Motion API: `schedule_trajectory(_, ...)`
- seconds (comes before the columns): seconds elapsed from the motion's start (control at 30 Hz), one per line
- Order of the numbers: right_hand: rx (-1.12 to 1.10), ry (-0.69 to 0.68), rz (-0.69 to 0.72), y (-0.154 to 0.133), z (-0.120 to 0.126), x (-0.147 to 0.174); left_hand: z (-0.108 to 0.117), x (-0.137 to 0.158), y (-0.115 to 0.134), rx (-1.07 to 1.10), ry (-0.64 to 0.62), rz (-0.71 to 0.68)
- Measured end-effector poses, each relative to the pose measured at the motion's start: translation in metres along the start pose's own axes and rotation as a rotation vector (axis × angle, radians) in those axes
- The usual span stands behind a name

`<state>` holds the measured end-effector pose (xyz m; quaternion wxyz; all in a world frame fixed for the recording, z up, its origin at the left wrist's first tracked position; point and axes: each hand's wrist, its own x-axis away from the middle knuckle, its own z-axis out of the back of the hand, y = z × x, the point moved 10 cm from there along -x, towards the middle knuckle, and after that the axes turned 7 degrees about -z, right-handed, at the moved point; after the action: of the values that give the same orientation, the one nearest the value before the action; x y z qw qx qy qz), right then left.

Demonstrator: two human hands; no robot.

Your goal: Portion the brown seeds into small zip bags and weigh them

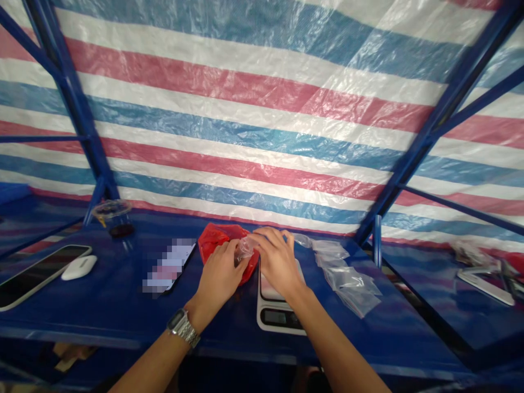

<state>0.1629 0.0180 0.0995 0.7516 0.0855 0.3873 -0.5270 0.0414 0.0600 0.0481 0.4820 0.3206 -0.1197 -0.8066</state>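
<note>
Between my hands is a small clear plastic bag, its contents too blurred to make out. My left hand pinches its near left side, and my right hand has its fingers closed at the bag's right edge. Just behind and below my left hand, a red plastic bag stands with its mouth spread. Under my right hand and wrist sits a white digital scale, most of its platform covered. To the right of the scale, several flat clear zip bags overlap in a row.
On the blue shelf to the left lie a lit phone, a dark phone and a white earbud case. A plastic cup of dark liquid stands behind. Blue posts and a striped tarp close the back.
</note>
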Motion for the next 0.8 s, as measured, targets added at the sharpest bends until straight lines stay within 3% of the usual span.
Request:
schedule_trajectory(0.13,0.086,0.0,0.09,-0.005,-0.002,-0.001,-0.007,-0.004,0.001,0.055,0.011,0.016)
schedule_trajectory(0.3,0.072,0.004,0.09,-0.013,-0.005,-0.008,-0.005,0.0,-0.023,0.124,0.026,0.085)
schedule_trajectory(0.43,0.067,0.048,-0.047,-0.006,-0.014,-0.011,0.028,0.003,-0.052,0.19,0.19,0.122)
schedule_trajectory(0.57,0.016,-0.031,-0.09,-0.005,-0.037,-0.007,0.059,0.004,-0.067,0.251,0.34,0.134)
schedule_trajectory(0.67,-0.121,0.001,-0.212,0.004,-0.032,-0.002,0.057,0.002,-0.05,0.195,0.351,0.059)
schedule_trajectory(0.8,-0.449,0.018,-0.306,0.013,-0.015,0.0,0.03,-0.003,0.003,-0.002,0.274,-0.099)
